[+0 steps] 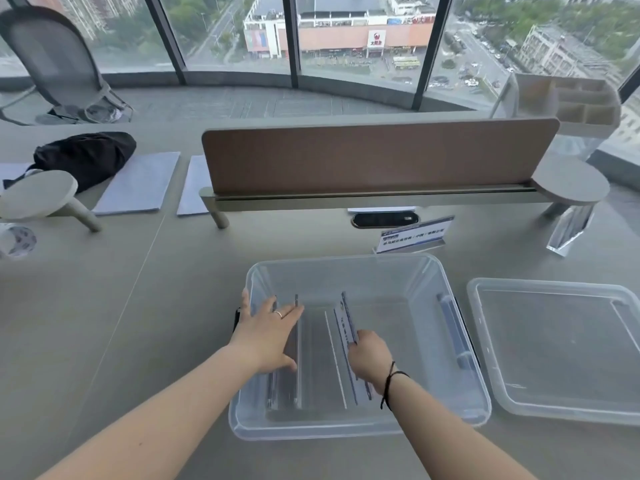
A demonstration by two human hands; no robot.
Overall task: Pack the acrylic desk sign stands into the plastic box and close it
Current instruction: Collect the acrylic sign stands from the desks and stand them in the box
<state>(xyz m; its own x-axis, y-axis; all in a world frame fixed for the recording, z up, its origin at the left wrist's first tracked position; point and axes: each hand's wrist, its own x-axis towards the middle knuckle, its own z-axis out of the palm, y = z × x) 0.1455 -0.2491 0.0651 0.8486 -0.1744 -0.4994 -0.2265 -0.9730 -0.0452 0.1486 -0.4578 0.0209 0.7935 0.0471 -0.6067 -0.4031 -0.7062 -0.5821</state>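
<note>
A clear plastic box [429,271] stands open on the desk in front of me. Inside it, acrylic sign stands stand on edge. My left hand [268,336] lies with straight fingers on the stands [297,382] at the box's left side. My right hand [369,356] grips a tilted sign stand [346,320] with a printed card near the box's middle. The box's clear lid [554,348] lies flat on the desk to the right. Another sign stand [414,234] with a blue and white card stands on the desk behind the box. A further clear stand [569,227] is at the far right.
A brown desk divider [374,157] on a shelf rail runs across behind the box. Papers [138,183] and a black bag [86,157] lie at the back left. A tape roll [17,240] sits at the left edge. A cable port [384,220] is behind the box.
</note>
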